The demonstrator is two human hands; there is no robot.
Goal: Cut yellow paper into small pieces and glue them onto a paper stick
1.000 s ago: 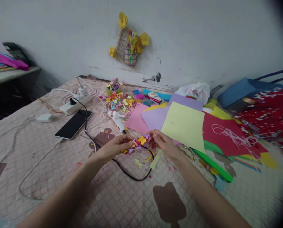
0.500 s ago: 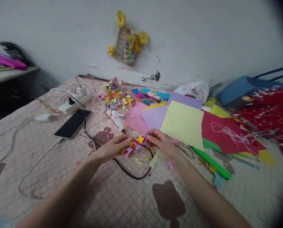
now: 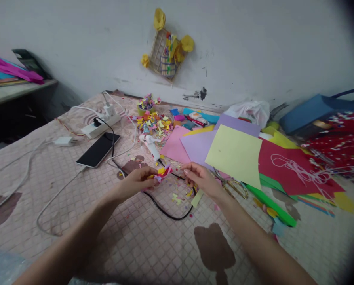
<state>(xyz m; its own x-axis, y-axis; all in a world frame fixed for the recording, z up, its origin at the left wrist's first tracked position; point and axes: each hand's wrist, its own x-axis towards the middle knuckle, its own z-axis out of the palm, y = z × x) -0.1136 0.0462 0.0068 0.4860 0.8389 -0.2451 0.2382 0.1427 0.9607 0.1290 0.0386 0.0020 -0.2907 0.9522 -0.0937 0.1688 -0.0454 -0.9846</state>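
Gap between paper strip and right hand (black cord below).

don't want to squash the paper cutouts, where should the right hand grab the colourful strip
Probably the exposed end of the colourful strip, coming from the right: the left hand pinches its other end, and the exposed end sticks out toward the right hand.

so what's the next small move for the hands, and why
I'd probably bring the right hand over to steady the outer end of the colourful paper piece: only the left hand grips it, that end sticks out past the fingers, and the right hand is apart from it.
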